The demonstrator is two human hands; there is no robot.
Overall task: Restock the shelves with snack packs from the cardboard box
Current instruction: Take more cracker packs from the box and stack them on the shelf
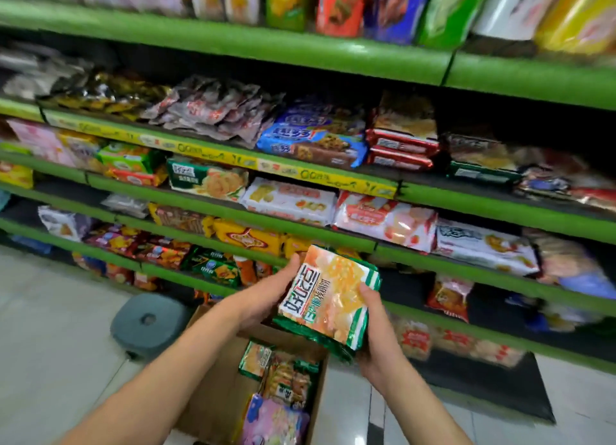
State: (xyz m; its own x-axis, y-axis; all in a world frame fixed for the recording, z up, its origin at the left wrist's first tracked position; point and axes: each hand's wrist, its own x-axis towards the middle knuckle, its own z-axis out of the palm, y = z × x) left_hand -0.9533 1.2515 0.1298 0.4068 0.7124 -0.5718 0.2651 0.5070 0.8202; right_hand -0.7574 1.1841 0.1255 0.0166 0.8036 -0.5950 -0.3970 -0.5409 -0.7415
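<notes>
Now both hands, left (266,298) and right (376,338), grip curled round a pack stack (328,299) at lower centre, above the box (213,394). Keep stack level; slide onto matching shelf (206,234) row.

Held snack pack (328,294) reads "好吃点".

Landmark: open brown cardboard box (216,391) on the floor. Its left half is bare; loose snack packs (283,388) fill its right side. Left of the box, a round grey plastic stool (146,324) stands close. Directly beyond the box, green metal shelves (333,241) are packed to the front edge. Right of the box, the bottom tier shows a dark bare stretch (480,381).
</notes>
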